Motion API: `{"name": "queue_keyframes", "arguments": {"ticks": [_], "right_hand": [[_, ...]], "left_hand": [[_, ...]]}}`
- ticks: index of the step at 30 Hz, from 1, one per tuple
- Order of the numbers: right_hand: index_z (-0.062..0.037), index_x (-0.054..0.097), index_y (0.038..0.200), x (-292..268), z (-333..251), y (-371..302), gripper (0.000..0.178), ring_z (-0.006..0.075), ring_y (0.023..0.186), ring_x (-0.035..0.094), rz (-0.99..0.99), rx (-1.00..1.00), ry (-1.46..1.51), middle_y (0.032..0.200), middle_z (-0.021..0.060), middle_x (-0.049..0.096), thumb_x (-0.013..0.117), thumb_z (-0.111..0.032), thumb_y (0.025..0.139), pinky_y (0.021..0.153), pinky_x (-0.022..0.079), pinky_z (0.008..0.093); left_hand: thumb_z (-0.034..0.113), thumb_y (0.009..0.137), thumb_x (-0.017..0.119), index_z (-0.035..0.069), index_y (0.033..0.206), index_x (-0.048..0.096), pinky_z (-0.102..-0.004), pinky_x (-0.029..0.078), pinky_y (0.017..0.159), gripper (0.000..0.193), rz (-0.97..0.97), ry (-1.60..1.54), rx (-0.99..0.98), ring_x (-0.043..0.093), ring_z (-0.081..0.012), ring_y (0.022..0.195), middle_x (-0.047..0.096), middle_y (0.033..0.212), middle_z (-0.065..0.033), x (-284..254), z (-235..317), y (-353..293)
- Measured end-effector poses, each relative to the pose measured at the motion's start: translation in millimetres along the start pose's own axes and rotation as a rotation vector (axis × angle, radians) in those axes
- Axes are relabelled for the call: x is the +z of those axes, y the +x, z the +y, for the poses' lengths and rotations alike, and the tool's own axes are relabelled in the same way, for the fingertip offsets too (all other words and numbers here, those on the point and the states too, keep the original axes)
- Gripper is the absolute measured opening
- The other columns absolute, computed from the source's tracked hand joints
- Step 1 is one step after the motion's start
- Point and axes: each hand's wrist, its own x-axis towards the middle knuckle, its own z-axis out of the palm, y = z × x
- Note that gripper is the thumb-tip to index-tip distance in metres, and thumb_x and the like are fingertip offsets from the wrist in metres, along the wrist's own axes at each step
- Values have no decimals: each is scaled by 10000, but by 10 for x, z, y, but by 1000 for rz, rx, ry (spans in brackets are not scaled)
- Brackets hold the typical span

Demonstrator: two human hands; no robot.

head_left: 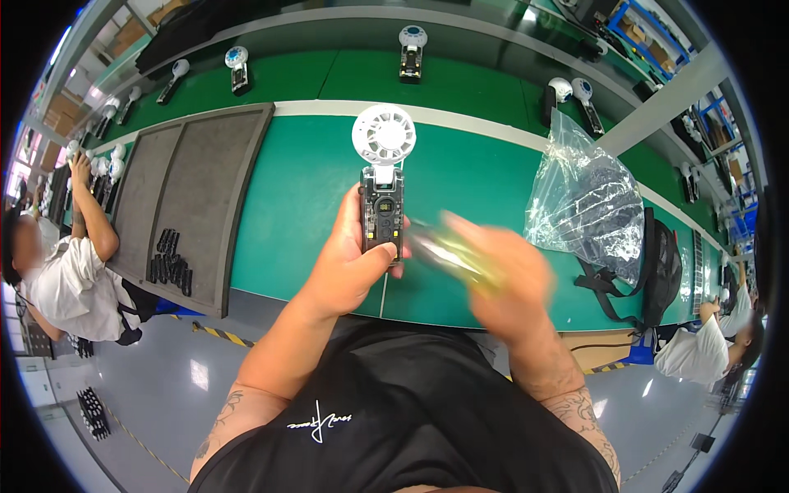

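In my left hand [349,267] stands a handheld fan [384,215], gripped by its dark handle with the thumb across the lower end. Its round white head [384,134] points away from me, and the handle shows a circuit board with a small display. My right hand [511,275] is closed round a tool with a shiny yellow-green handle [460,261]. Motion smears both hand and tool, so the tool's exact kind cannot be made out. The tool's dark end is beside the fan handle's right edge; whether they touch is unclear.
A grey tray [193,197] with several small black parts [171,267] lies left on the green table [292,177]. To the right are a clear plastic bag [579,193] of dark parts and a black bag [657,271]. More fans [412,53] line the far green strip. People work at both sides.
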Motion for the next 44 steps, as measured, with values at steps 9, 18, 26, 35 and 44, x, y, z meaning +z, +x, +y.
{"name": "queue_keyframes", "arguments": {"ticks": [9, 18, 26, 35, 44], "right_hand": [[-69, 762, 1304, 101, 94, -33, 483, 244, 775, 672, -316, 155, 46, 1027, 96, 773, 730, 3, 828, 700, 543, 327], [-52, 760, 1285, 112, 42, -159, 417, 218, 751, 662, -395, 190, -59, 982, 99, 752, 741, -3, 871, 675, 530, 324], [-120, 757, 1310, -50, 130, -239, 430, 220, 660, 628, 95, 103, 238, 930, 53, 731, 743, -44, 886, 595, 494, 340], [-99, 756, 1292, -72, -42, -197, 388, 230, 652, 612, 284, 332, 417, 888, 82, 705, 737, -68, 906, 617, 519, 319], [-165, 728, 1368, -87, 505, -161, 448, 315, 887, 733, -276, 474, 112, 1149, 137, 775, 747, -102, 924, 762, 623, 368]], "left_hand": [[-87, 879, 506, 87, 1644, 208, -297, 547, 676, 840, 42, 103, -22, 620, -209, 925, 568, 1255, -173, 6, 6, -38], [-92, 823, 500, 90, 1648, 211, -345, 568, 804, 893, -38, 55, 55, 617, -228, 1036, 555, 1307, -174, -71, -93, -21], [-105, 789, 478, 94, 1653, 227, -402, 554, 941, 921, -97, -182, -13, 596, -235, 1129, 547, 1342, -162, -102, -109, -26], [-42, 929, 534, 92, 1598, 325, -358, 578, 844, 714, 11, -185, -151, 627, -208, 1037, 582, 1313, -150, -48, -82, -41], [79, 1003, 607, 129, 1584, 346, -366, 597, 824, 639, 69, -287, -156, 646, -216, 1006, 593, 1293, -163, -165, -192, -41]]}}
